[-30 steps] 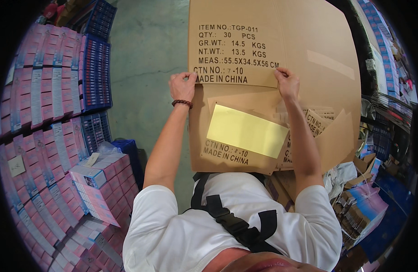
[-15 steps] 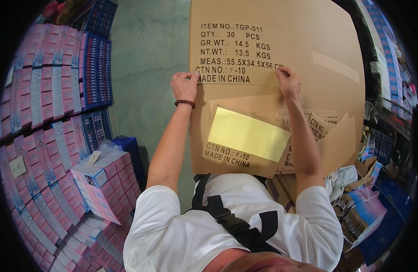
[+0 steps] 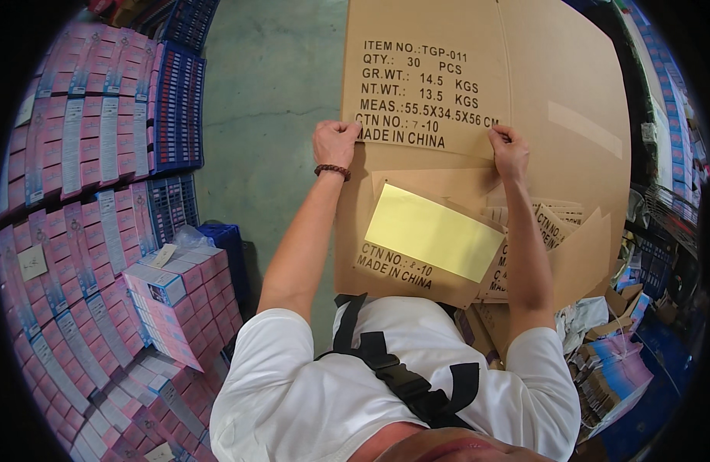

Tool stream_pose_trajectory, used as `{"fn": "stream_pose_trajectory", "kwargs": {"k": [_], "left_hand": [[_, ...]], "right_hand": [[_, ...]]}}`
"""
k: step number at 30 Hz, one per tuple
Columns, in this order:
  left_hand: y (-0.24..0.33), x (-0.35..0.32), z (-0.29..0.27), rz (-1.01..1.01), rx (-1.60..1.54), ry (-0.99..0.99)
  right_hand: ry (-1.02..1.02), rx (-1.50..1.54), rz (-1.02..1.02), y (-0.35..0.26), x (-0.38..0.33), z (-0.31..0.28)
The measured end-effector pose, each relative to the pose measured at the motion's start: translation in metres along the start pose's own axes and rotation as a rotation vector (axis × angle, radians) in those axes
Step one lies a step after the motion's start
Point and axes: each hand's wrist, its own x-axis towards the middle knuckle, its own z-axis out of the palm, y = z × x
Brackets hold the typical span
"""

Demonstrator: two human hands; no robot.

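Observation:
Across a large flat brown cardboard carton point(image 3: 571, 77) lies a thin brown sheet point(image 3: 467, 138) with bold black print. My left hand point(image 3: 335, 144) pinches its near left corner, fingers closed at the edge of the print. On the near right corner, my right hand point(image 3: 510, 152) has thumb and fingers pressed together. Nearer my body, a plain yellow paper point(image 3: 435, 232) covers part of another printed brown piece point(image 3: 393, 267). More printed brown pieces point(image 3: 551, 223) lie beside and partly under my right forearm.
Pink and blue boxes point(image 3: 85, 138) stand stacked on the left, with blue crates point(image 3: 176, 108) beside them and the green floor point(image 3: 270, 92) between them and the carton. To the right are a wire rack point(image 3: 671, 212), a tied cardboard bundle point(image 3: 609, 369) and crumpled plastic point(image 3: 582, 319).
The whole scene has shifted slightly to the right in the picture. Both hands keep their grip on the sheet's near corners, and the sheet's place on the carton looks much the same.

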Motion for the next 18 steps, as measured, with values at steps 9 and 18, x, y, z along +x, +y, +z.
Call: {"fn": "stream_pose_trajectory", "kwargs": {"k": [9,18], "left_hand": [[0.005,0.002,-0.002,-0.085,-0.095,-0.064],[0.007,0.003,-0.002,-0.137,-0.106,-0.1]], "right_hand": [[-0.02,-0.022,0.01,-0.002,0.001,-0.002],[-0.045,-0.057,0.077,-0.016,-0.004,-0.005]]}}
